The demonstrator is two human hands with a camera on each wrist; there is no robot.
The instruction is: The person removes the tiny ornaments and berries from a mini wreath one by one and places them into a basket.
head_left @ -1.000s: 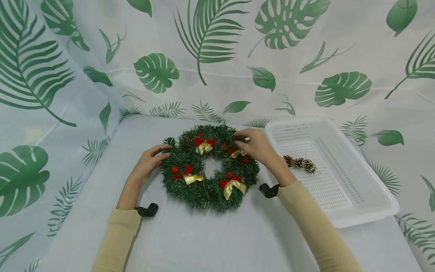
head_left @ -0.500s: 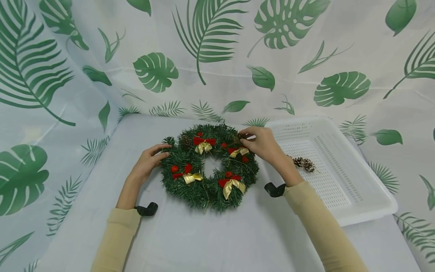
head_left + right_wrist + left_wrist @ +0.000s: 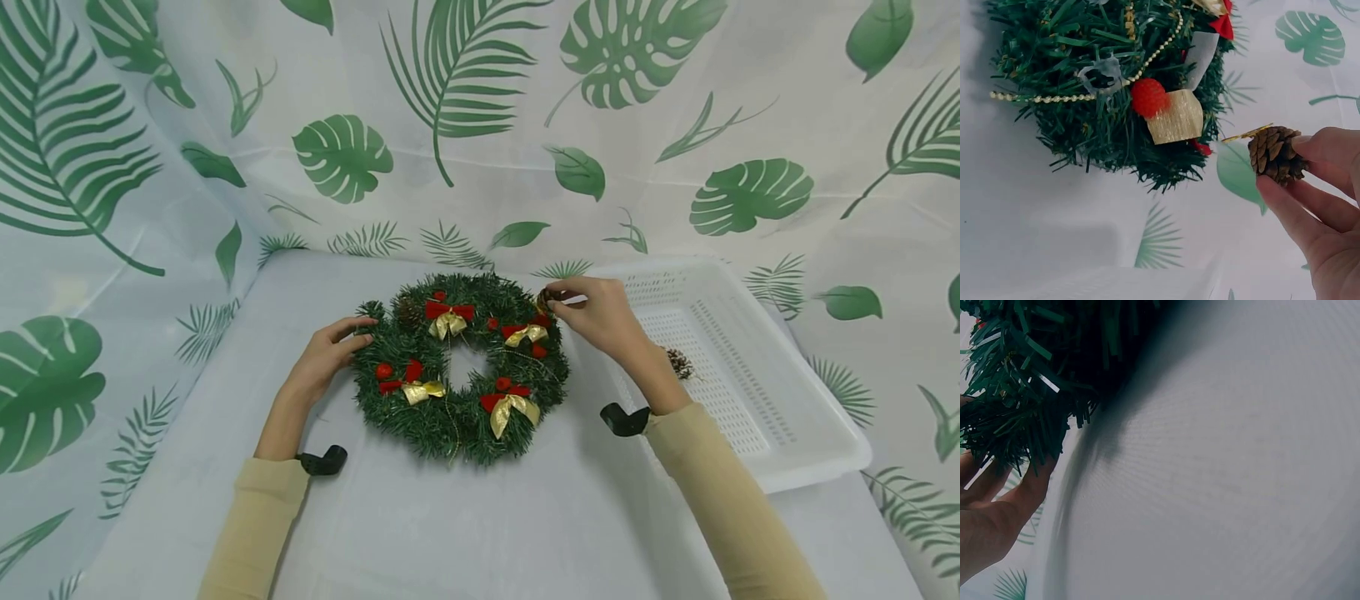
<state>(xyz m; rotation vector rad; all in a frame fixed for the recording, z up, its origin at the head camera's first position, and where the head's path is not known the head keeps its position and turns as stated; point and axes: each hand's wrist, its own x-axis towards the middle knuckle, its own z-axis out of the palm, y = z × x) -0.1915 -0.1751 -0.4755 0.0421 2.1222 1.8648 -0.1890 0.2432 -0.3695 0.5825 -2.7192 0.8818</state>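
We find the right hand [image 3: 603,315] pinching a pine cone [image 3: 1277,155] between thumb and fingertips, just beyond the far right edge of the wreath [image 3: 408,421]. In the right wrist view, we note a gap between cone and greenery; a gold tie [image 3: 1247,134] extends from the cone toward the wreath, and we cannot tell whether its tip makes contact. We find the left hand [image 3: 322,360] at the wreath's left edge, fingers and thumb apart and relaxed, touching the greenery without clenching. We locate the wreath between both hands, lying flat on the tabletop [image 3: 420,533]. It carries four red-and-gold bows, red balls, a string of gold beads [image 3: 1041,97] and, at upper left, a fixed brown cone [image 3: 410,312]. To the right, we see a white perforated basket [image 3: 806,467]; inside it lies a loose cone [image 3: 680,363], partly covered by the right forearm. We observe a black device [image 3: 324,461] at each wrist, beige sleeves [image 3: 251,533] and, behind the tabletop, a leaf-printed white backdrop [image 3: 495,192].
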